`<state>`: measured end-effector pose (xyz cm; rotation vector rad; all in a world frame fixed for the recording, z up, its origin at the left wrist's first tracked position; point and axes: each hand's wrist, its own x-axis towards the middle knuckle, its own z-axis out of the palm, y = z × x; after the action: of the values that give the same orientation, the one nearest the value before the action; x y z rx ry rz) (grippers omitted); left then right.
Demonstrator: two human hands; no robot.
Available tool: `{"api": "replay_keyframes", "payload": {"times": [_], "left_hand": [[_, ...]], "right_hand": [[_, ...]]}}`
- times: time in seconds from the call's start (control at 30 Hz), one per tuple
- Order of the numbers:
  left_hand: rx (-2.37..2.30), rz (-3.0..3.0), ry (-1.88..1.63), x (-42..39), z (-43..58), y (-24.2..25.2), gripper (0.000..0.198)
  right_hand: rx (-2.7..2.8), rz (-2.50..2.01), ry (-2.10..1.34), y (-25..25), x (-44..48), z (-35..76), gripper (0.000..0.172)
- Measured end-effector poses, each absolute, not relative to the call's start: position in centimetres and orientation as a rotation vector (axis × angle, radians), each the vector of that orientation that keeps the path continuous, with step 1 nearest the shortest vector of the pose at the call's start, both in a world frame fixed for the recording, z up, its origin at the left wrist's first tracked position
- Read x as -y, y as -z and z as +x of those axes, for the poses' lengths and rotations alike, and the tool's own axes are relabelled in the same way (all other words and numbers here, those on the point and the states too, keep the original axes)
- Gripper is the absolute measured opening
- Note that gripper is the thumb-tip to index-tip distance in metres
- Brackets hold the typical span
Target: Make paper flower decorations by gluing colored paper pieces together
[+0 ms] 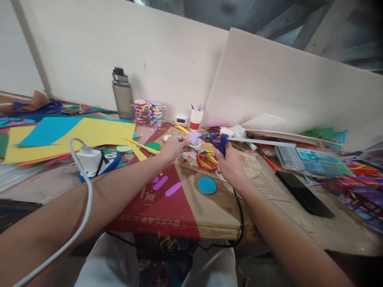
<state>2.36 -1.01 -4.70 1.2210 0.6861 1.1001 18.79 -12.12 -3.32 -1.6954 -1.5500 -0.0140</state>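
My left hand (176, 146) pinches a small purple disc (195, 138) near the middle of the table. A blue glue gun (219, 142) is in the grip of my right hand (229, 162), its nozzle pointing left at the disc's right side; whether the tip touches it I cannot tell. A long pale glue stick (260, 141) sticks out of the gun's back. Below the hands lie orange-handled scissors (206, 162) and a blue disc (206, 185). Several purple paper strips (173, 189) rest on the red part of the cardboard (155, 215).
A grey bottle (122, 95), stacked colourful discs (156, 113) and a paper cup (196, 119) stand along the back. Yellow sheets (98, 131) and a white plug adapter (89, 160) are left. On the right are a black phone (303, 193) and a plastic case (311, 159). The gun's black cord (240, 215) hangs over the front edge.
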Motion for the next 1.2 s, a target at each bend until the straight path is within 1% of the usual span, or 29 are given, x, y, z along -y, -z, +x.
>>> {"api": "replay_keyframes", "payload": {"times": [0.1, 0.27, 0.57, 0.7, 0.9, 1.2], "left_hand": [[-0.686, 1.224, -1.1, 1.04, 2.34, 4.69, 0.017], [-0.724, 1.215, -1.117, 0.51, 2.19, 4.83, 0.01], [-0.698, 1.241, -1.119, 0.83, 2.34, 4.84, 0.02], [-0.691, 1.305, -1.068, 0.87, 2.47, 5.18, 0.019], [-0.686, 1.392, -0.99, 0.69, 2.42, 5.57, 0.025], [-0.727, 1.351, -1.019, 0.67, 2.46, 5.14, 0.018]], "right_hand": [[1.579, -1.658, 0.013, 3.47, 12.07, 18.74, 0.034], [1.613, -1.628, -0.062, 3.63, 12.19, 18.57, 0.035], [1.529, -1.655, -0.007, 3.1, 12.22, 18.91, 0.035], [1.506, -1.669, -0.021, 3.19, 12.1, 18.87, 0.034], [1.533, -1.629, 0.018, 3.34, 12.02, 18.66, 0.033], [1.616, -1.622, 0.018, 3.7, 12.05, 18.42, 0.034]]}}
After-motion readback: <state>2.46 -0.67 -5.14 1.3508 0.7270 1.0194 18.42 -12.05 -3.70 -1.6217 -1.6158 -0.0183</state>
